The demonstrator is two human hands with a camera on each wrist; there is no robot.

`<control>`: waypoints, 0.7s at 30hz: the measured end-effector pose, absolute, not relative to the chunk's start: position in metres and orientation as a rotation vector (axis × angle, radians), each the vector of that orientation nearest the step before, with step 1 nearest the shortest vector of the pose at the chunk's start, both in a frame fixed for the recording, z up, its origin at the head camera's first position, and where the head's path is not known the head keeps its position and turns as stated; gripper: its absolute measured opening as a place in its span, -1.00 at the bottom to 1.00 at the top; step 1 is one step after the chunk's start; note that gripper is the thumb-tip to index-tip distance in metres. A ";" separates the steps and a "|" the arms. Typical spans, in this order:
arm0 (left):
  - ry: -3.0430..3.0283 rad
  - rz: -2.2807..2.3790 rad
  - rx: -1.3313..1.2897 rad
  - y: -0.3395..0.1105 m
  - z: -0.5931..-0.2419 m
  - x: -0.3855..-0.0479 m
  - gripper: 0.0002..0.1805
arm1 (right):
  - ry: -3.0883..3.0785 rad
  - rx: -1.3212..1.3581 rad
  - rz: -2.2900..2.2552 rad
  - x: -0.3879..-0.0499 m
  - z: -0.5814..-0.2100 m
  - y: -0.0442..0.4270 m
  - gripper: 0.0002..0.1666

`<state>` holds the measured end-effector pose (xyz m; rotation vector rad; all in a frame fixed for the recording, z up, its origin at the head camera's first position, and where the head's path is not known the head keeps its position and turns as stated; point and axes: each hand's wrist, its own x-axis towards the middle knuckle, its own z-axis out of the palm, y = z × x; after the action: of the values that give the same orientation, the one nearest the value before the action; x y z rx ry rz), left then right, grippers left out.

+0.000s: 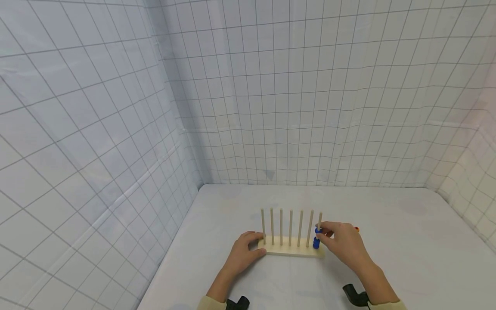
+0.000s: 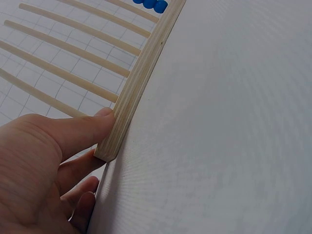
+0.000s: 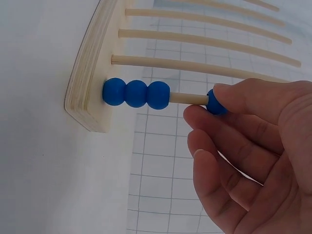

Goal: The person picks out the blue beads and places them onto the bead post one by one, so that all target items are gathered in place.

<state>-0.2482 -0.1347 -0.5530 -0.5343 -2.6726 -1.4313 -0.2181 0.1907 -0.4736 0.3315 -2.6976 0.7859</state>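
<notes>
In the head view, a pegged board (image 1: 285,249) stands in from the far edge of the worktop (image 1: 407,232). Left wrist: the left hand (image 2: 34,165) clamps its grip on the board's end. Right wrist: the right hand (image 3: 265,144) pinches a blue bead (image 3: 216,108) on the end peg (image 3: 187,98), above three blue beads (image 3: 136,93).

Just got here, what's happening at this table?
A person is handling beads on a pegged wooden base. Their left hand holds the base's left end, while their right hand pinches a blue bead on the rightmost peg. Below it, three more blue beads are stacked at that peg's foot, with a stretch of bare peg between. The other six pegs carry no beads.
</notes>
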 end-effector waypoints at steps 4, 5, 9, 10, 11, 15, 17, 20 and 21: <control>-2.677 -1.418 -0.531 -0.134 -0.554 -0.249 -0.48 | -2.699 0.343 0.795 -0.218 -0.475 0.191 -0.73; -2.679 -1.413 -0.531 -0.134 -0.555 -0.249 -0.47 | -2.699 0.343 0.798 -0.218 -0.475 0.191 -0.73; -2.688 -1.398 -0.526 -0.135 -0.556 -0.250 -0.46 | -2.710 0.344 0.808 -0.218 -0.476 0.191 -0.73; -2.688 -1.399 -0.526 -0.135 -0.557 -0.250 -0.46 | -2.712 0.342 0.812 -0.218 -0.476 0.191 -0.72; -2.688 -1.398 -0.526 -0.135 -0.557 -0.250 -0.46 | -2.713 0.344 0.813 -0.218 -0.477 0.192 -0.72; -2.683 -1.407 -0.531 -0.135 -0.557 -0.250 -0.46 | -2.719 0.348 0.808 -0.218 -0.478 0.193 -0.71; -2.681 -1.411 -0.533 -0.135 -0.557 -0.250 -0.47 | -2.722 0.347 0.804 -0.219 -0.479 0.193 -0.71; -2.678 -1.410 -0.534 -0.134 -0.557 -0.250 -0.46 | -2.722 0.347 0.809 -0.219 -0.480 0.193 -0.71; -2.677 -1.408 -0.534 -0.134 -0.557 -0.250 -0.46 | -2.720 0.349 0.813 -0.219 -0.480 0.193 -0.72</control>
<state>-0.2498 -0.1343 -0.5567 -0.5343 -2.6773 -1.4080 -0.2187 0.1930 -0.4800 0.3492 -2.7201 0.8131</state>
